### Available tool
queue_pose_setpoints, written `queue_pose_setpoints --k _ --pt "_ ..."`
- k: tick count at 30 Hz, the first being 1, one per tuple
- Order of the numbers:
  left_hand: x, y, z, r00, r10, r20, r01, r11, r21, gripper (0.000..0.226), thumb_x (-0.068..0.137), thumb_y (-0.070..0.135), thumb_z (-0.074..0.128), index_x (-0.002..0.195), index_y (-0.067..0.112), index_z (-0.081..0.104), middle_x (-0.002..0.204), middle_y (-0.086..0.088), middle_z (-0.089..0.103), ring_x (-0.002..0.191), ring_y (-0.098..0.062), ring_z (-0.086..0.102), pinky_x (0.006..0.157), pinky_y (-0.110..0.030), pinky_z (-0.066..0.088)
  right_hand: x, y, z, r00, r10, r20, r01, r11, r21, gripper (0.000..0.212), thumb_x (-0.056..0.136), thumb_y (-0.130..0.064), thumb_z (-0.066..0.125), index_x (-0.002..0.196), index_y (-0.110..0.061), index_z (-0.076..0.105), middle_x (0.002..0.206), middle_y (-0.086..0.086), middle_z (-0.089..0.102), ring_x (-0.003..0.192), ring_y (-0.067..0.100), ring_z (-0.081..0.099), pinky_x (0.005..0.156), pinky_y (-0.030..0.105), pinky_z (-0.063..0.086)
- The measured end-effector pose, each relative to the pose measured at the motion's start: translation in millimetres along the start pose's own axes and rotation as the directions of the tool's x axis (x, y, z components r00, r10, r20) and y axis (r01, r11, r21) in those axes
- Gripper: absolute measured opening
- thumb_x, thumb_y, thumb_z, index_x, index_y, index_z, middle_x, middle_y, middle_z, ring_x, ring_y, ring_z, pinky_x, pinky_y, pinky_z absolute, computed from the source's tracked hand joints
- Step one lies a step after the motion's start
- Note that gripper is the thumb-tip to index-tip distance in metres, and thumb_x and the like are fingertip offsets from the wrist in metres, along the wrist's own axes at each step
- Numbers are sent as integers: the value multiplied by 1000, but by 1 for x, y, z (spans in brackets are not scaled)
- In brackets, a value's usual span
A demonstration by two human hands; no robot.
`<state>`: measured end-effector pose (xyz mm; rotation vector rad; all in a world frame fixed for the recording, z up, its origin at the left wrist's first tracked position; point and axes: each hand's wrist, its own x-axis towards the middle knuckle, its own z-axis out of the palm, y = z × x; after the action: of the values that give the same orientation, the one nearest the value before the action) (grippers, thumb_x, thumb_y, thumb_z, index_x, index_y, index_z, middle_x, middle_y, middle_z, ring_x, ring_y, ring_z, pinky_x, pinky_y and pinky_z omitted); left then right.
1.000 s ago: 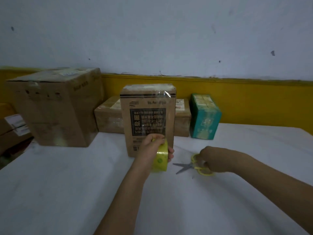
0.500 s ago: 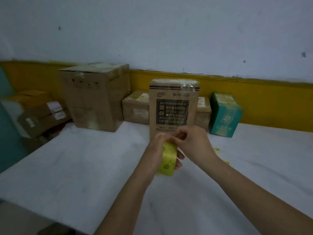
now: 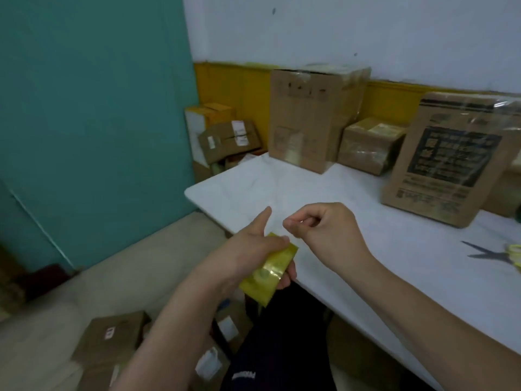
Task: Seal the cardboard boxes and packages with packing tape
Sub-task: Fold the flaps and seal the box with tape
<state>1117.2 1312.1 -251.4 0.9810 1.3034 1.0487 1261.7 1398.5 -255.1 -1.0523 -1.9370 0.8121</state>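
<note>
1. Two bare hands meet just left of the frame's centre, over the near left edge of the white table.
2. The left hand grasps the yellow tape roll. Its fingers are wrapped round the roll from beneath, with fingertips showing at the roll's right side. The thumb sticks straight up, free of the roll.
3. The tape roll is held tilted and clear of the tabletop, hanging partly past the table's front edge.
4. The right hand is clenched just above and to the right of the roll. Its forefinger and thumb tips are pressed together close to the roll's upper end (whether a clear tape end lies between them cannot be told).
5. At the right of the frame a printed box stands upright on the table, with glossy tape across its top.
6. At upper centre a tall box stands against the yellow wall band. A low box wrapped in shiny tape sits just beside it, between the tall box and the printed box.
7. The scissors lie flat at the right edge, blades pointing left, well apart from both hands.
8. The corner boxes are piled beyond the table's far left end, and the floor boxes lie at lower left.
</note>
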Motion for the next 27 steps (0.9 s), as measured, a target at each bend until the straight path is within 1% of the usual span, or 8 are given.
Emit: queue_pose_setpoints --k 3,8,11,14,17,21,24,27 --pt "-7 -23 -11 999 6 -49 2 988 156 76 103 26 51 157 34 -2 53 15 67 46 4 62 48 -11 48 -1 9 20 1000 11 6 -12 997 73 19 78 -26 82 63 -34 73 53 -12 57 50 0 50 52 8 38" --pt "14 -54 -14 991 4 -132 16 989 149 77 104 29 50 157 34 -6 57 5 68 44 -2 61 45 -15 47 9 32 36 993 91 81 -96 993 65 17 79 -24 81 64 -29 75 54 -11 56 50 -1 47 53 10 37" --pt "31 -69 -12 981 43 -190 -3 979 206 75 103 30 52 158 34 2 75 19 59 50 13 58 45 -6 43 16 44 40 989 87 116 -79 995 -68 9 80 -25 79 72 -24 76 58 -10 57 52 -3 51 54 8 38" --pt "42 -80 -14 968 76 -238 -21 974 225 76 98 39 58 156 44 9 126 27 52 97 16 52 57 3 39 21 51 41 984 -16 179 55 975 -215 8 83 -27 76 76 -24 75 55 -11 55 57 -5 53 58 9 39" --pt "49 -89 -17 957 106 -271 -40 970 240 76 95 45 61 155 46 14 144 29 30 124 9 35 64 9 34 26 55 42 973 -55 222 118 952 -283 11 84 -34 75 78 -25 72 55 -13 54 59 -3 55 58 10 40" --pt "56 -93 -15 943 104 -315 -21 966 257 79 93 46 64 154 47 14 140 23 42 90 24 54 57 4 39 34 65 41 964 -1 266 114 906 -408 33 80 -50 74 89 -22 60 65 -10 54 62 3 52 56 24 38" --pt "54 -87 -13 898 111 -426 48 937 347 94 86 58 65 153 51 0 128 4 56 72 -1 60 50 -6 42 42 74 27 972 128 197 -6 853 -521 53 73 -67 69 94 -22 49 73 -7 53 69 11 53 53 28 35" --pt "57 -88 -16 773 330 -542 220 661 717 101 71 87 44 149 55 -11 113 -3 33 93 -15 39 78 -24 39 37 75 23 989 58 136 41 775 -630 40 85 -60 61 95 -23 49 75 -5 55 73 17 57 55 31 38"
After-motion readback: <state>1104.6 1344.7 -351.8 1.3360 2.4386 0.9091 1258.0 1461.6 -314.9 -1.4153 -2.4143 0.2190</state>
